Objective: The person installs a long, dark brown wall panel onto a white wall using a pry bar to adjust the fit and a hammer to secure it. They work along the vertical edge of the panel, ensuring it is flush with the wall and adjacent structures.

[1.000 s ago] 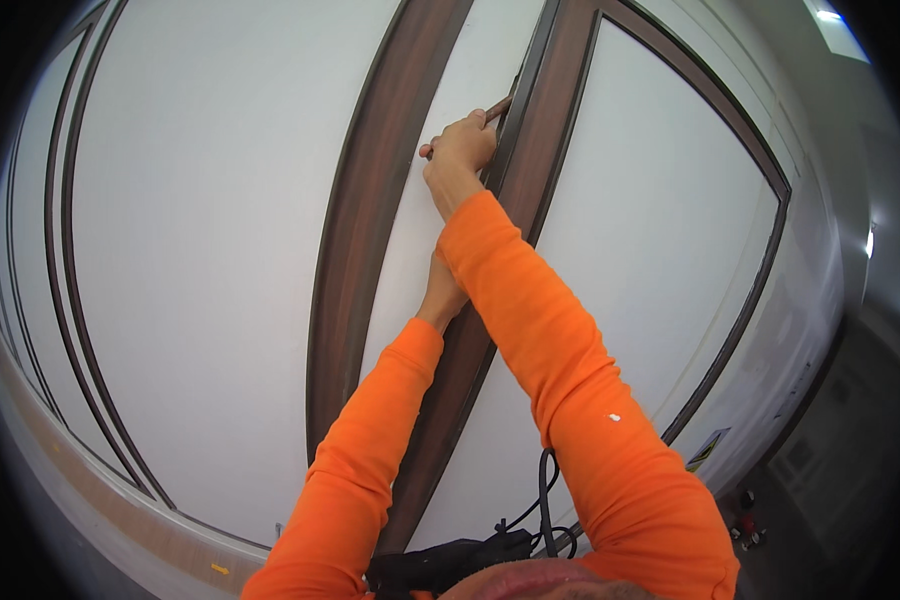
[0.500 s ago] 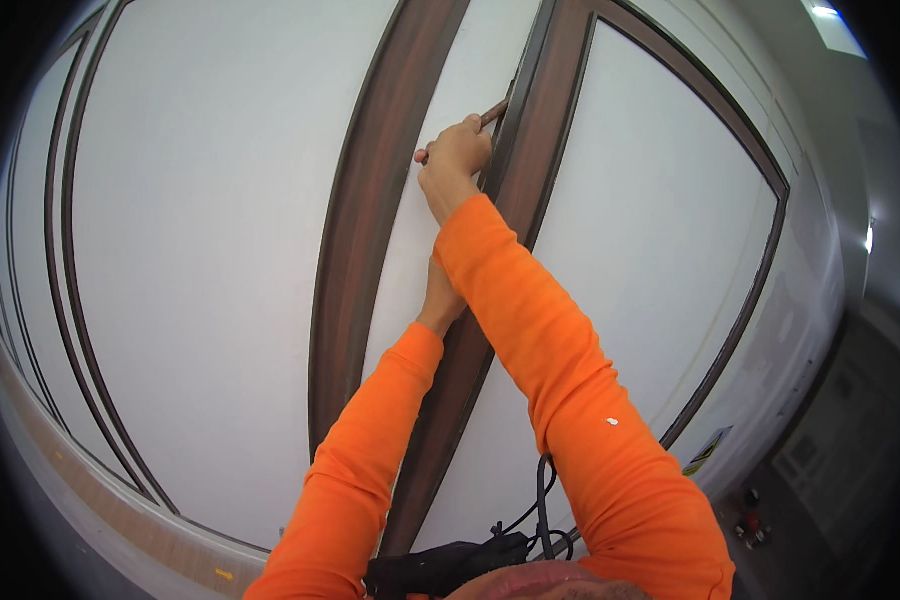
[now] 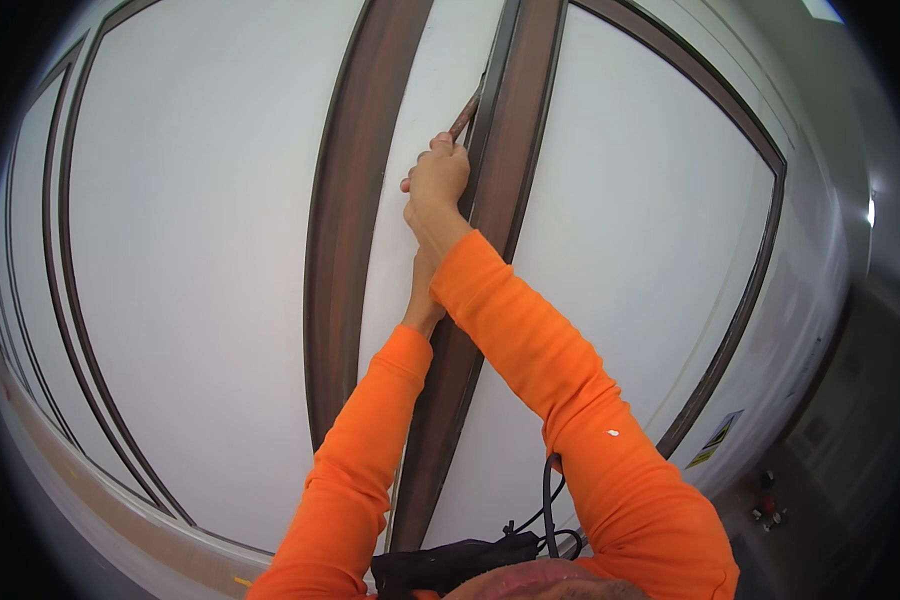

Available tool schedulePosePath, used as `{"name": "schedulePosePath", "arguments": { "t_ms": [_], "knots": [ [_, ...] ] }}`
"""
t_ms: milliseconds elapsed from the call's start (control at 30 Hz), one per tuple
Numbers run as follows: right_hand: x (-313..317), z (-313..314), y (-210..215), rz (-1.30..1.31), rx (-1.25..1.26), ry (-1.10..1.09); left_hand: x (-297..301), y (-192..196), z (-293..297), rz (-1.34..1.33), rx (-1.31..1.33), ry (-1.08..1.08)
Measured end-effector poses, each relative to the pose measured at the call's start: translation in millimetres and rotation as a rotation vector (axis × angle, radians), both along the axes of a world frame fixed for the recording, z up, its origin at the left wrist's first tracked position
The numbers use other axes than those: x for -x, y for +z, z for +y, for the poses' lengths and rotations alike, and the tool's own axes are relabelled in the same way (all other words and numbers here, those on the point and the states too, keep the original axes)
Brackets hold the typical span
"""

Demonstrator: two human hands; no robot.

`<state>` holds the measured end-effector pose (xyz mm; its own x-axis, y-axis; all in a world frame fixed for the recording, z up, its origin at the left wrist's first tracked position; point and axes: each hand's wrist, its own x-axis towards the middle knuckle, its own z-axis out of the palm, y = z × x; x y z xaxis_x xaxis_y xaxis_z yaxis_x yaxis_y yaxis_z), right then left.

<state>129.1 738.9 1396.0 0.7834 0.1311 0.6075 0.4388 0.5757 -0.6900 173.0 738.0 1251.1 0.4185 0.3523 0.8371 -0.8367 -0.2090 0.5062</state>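
Observation:
My right hand is closed around a brown, rusty-looking pry bar. The bar slants up and to the right, and its thin far end touches the dark edge strip of a brown wooden trim board. Just below, my left hand reaches up behind the right wrist. Its fingers are mostly hidden, so I cannot tell whether it also grips the bar. Between the trim board and a second brown board on the left runs a narrow white strip, over which both hands lie.
White panels with dark brown frames spread to both sides. A yellow-and-black label is on the wall at the lower right, with a small red object on the floor beyond. A black bag with cords hangs at my chest.
My right hand has come down along the trim with the pry bar. More of the bar shows above the fist, and it stands steeper. The view has shifted slightly.

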Motion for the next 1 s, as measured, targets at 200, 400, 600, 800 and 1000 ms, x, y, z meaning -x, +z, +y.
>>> {"name": "schedulePosePath", "arguments": {
  "t_ms": [200,400,600,800,1000],
  "knots": [
    [23,24,9,0.133,-0.114,0.037,27,10,-14,0.238,0.198,-0.251],
    [2,39,8,-0.023,-0.052,-0.187,47,38,-38,0.269,0.116,0.25],
    [164,63,-104,0.108,0.262,0.61,26,42,-34,0.393,0.153,-0.204],
    [115,-56,-39,-0.59,0.021,0.429,37,39,-3,0.45,0.123,-0.231],
    [-53,-268,44,-0.38,0.32,-0.478,4,69,8,0.533,0.06,-0.187]
  ]
}}
